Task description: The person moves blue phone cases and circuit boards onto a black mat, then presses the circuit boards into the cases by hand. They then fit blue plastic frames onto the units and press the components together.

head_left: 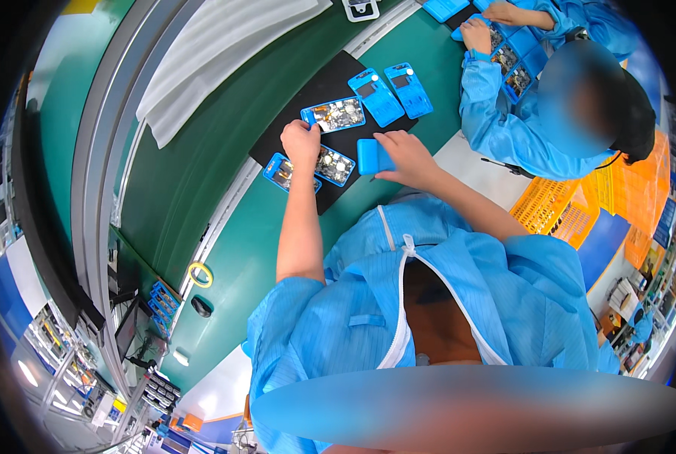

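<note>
My left hand (pixel 301 142) is closed, its fingertips on the left end of a blue, phone-shaped tray (pixel 339 114) with circuit parts showing inside. Just below that hand lie two similar blue trays of circuit parts, one on the right (pixel 336 166) and one on the left (pixel 279 171); my wrist hides where they meet. My right hand (pixel 407 159) grips a flat blue cover (pixel 368 157) between thumb and fingers, to the right of the trays. Beyond it, two blue fixtures with cut-outs, a nearer one (pixel 377 98) and a farther one (pixel 410 89), lie side by side.
Everything rests on a black mat (pixel 277 136) over a green bench (pixel 236 227). A co-worker in blue (pixel 478 98) handles a row of similar trays (pixel 510 64) at the upper right. Orange baskets (pixel 553 208) stand at right. A yellow tape roll (pixel 200 275) lies at lower left.
</note>
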Demonstrator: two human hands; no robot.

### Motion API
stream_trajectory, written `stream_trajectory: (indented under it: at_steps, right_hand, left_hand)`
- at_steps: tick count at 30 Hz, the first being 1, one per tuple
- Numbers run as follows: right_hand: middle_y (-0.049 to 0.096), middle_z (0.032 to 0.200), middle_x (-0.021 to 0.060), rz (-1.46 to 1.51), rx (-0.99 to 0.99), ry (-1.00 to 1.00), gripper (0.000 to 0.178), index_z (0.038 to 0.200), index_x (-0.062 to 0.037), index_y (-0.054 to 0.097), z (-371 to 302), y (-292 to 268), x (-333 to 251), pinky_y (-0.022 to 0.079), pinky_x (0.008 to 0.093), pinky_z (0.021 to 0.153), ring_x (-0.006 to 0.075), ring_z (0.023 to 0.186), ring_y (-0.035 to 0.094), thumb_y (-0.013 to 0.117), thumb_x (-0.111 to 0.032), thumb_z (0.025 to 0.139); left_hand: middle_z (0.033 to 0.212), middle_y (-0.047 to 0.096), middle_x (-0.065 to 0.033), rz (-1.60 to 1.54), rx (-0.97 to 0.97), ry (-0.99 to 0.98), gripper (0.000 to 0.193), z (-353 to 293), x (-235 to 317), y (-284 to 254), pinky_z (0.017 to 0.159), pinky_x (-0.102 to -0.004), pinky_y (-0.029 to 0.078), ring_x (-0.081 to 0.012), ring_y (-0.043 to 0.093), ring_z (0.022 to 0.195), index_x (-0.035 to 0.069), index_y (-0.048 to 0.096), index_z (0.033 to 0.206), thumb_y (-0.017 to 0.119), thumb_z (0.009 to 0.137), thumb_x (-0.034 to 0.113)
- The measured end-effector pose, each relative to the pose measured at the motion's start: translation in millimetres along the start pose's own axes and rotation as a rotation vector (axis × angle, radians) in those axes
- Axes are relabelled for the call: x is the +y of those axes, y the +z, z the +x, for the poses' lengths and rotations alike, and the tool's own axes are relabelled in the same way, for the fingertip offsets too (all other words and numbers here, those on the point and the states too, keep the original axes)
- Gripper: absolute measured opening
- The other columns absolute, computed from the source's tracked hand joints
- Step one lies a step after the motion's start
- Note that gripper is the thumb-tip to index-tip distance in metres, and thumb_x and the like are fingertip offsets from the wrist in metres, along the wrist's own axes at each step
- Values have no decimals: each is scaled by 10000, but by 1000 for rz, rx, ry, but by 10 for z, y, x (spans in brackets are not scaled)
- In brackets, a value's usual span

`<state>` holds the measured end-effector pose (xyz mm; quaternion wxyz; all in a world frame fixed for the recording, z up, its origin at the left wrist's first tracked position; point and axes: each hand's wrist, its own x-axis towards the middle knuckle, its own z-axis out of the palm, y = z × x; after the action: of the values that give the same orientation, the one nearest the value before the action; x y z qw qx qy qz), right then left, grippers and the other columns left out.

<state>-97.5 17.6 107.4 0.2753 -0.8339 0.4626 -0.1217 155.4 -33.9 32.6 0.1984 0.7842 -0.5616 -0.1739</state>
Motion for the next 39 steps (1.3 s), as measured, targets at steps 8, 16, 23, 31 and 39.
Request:
stream_trajectory:
  at_steps: [8,16,23,31,39]
  right_hand:
    - [621,977,133,-311,-129,195,777,1208,44,518,226,424,-83,503,378,735,264,915,593,825,-421,667]
    - [622,884,88,-525,-75,229,656,1076,17,578,289,603,-99,524,363,622,215,855,618,776,-484,702]
    - [621,892,102,-288,91,174,347,861,-40,641,875,584,64,544,386,649,256,844,639,727,-368,789]
    - [626,911,98,-88,178,413,187,872,-72,657,1321,693,-44,534,426,728,300,869,651,706,-240,808]
    - [660,871,128,-7,175,438,139,829,-46,635,1407,726,-103,546,431,731,307,813,666,662,-178,795]
  left_hand:
    - [744,702,-157,-196,-55,-151,221,70,95,-197,718,-371,544,-291,694,712,-5,703,801,763,716,190]
    - [719,672,-119,-325,-16,-39,160,204,128,-355,670,-362,525,-241,661,669,6,667,836,744,758,123]
    - [712,667,-83,-384,-85,50,154,353,70,-416,638,-308,515,-170,633,646,3,672,831,750,771,122]
    - [727,682,-51,-427,-136,-24,157,434,42,-447,643,-269,516,-114,629,658,10,685,836,757,789,142]
    - [703,668,-91,-489,-146,5,143,513,52,-454,643,-304,519,-164,637,638,-1,685,821,736,768,122]
